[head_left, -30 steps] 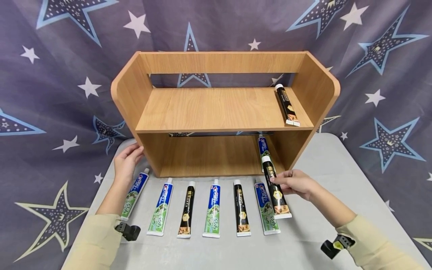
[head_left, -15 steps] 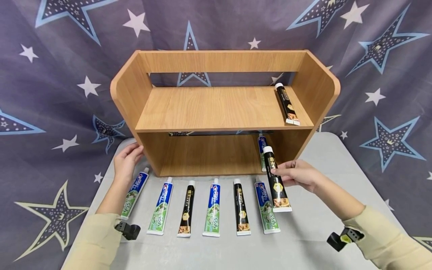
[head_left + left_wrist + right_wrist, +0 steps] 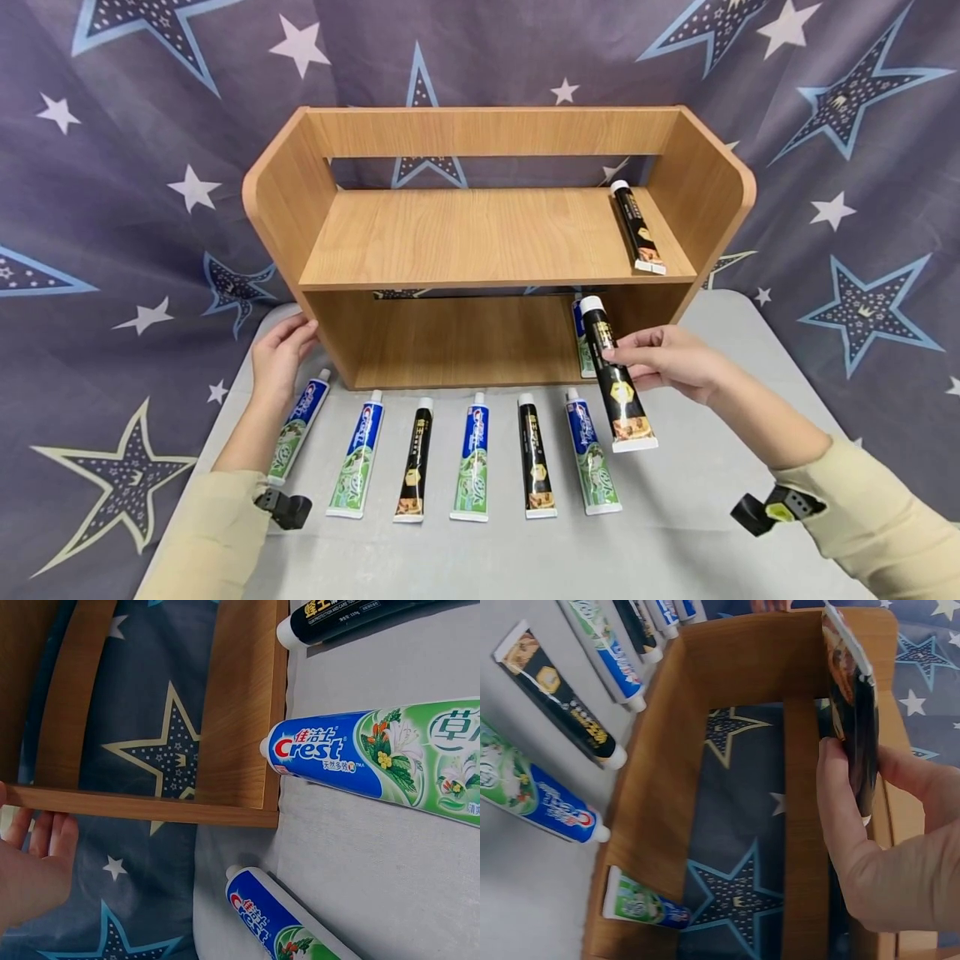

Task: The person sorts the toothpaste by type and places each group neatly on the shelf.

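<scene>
My right hand [image 3: 678, 362] pinches a black toothpaste tube [image 3: 621, 383] between thumb and fingers, its white cap pointing up and away. The tube is raised in front of the lower right compartment of the wooden shelf [image 3: 465, 279], partly covering a blue-green toothpaste tube [image 3: 582, 337] standing inside. In the right wrist view the held tube [image 3: 853, 712] appears nearly edge-on. My left hand [image 3: 281, 358] touches the shelf's left side panel with its fingertips; in the left wrist view its fingers [image 3: 64, 836] meet the panel's outer face. Another black toothpaste tube [image 3: 637, 229] lies on the upper board at the right.
On the grey table [image 3: 487, 558], a row of toothpaste tubes lies before the shelf, alternating mostly blue-green [image 3: 470, 458] and black [image 3: 536, 458]. One blue-green tube [image 3: 300, 425] lies beside the left forearm. A star-patterned curtain [image 3: 150, 250] hangs behind.
My right hand has lifted the black toothpaste tube up and away, toward the upper board's front edge. The left hand stays at the side panel. The head view has tilted slightly.
</scene>
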### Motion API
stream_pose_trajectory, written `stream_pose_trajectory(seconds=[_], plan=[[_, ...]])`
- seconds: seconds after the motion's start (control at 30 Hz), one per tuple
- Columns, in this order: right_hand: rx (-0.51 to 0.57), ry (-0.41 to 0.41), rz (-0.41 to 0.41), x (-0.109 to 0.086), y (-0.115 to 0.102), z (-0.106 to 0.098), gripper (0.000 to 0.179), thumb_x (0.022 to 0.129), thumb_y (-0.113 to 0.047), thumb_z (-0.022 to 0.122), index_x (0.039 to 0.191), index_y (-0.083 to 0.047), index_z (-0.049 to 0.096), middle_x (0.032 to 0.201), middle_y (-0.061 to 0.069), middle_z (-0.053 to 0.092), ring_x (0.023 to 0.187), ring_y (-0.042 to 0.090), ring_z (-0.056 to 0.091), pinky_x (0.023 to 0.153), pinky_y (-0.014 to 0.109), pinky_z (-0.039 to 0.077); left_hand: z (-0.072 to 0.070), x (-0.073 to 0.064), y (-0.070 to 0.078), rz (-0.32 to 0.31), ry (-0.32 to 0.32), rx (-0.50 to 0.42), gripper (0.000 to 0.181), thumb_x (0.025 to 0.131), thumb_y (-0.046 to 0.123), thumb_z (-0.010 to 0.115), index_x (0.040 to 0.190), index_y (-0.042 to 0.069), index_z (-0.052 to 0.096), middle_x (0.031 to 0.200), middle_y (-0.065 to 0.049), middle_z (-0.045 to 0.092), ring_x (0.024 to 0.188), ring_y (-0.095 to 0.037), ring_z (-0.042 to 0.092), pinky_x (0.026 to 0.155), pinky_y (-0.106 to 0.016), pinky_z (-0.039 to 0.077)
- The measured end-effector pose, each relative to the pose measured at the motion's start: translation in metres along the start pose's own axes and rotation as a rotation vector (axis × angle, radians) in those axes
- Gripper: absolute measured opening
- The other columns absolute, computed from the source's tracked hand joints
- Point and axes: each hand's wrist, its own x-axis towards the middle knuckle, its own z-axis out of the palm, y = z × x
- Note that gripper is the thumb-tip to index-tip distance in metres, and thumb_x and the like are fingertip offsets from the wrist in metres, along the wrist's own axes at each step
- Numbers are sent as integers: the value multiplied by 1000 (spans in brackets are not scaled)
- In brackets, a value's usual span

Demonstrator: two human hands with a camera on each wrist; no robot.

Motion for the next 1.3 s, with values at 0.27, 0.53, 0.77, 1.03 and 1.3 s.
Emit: stream_pose_trajectory(seconds=[0.27,0.53,0.77,1.03,1.3], plan=[[-5,32,-14,-6,-22,-5,6,92,-19,62,88,-17,65,72,-11,70,67,0,66,71,21,60,-1,0,1,-15,-5,25,41,90,16,66,128,2,58,96,15,63,85,2,65,88,-12,54],[-52,57,-28,-6,-38,-9,7,93,-19,63,87,-16,66,69,-12,68,63,0,63,67,20,59,-1,0,2,-17,-6,25,42,91,15,65,130,2,57,96,15,63,85,1,64,89,-12,54],[-118,67,-47,-6,-57,-12,9,93,-23,62,95,-14,64,73,-13,65,64,0,59,67,17,57,-1,0,1,-19,-6,22,42,91,15,65,130,2,57,97,15,63,86,1,64,91,-14,53],[-175,93,-57,-6,-76,-11,16,92,-26,64,100,-13,61,77,-14,61,64,0,55,67,17,57,0,-1,2,-11,-6,11,39,91,14,66,127,2,59,95,15,64,84,1,65,80,-8,54],[-198,151,-69,0,-96,-11,34,90,-30,66,112,-5,60,82,-12,60,63,1,55,66,16,58,-1,-1,1,-19,-3,39,42,91,16,65,130,3,57,98,15,63,86,1,64,87,-11,53]])
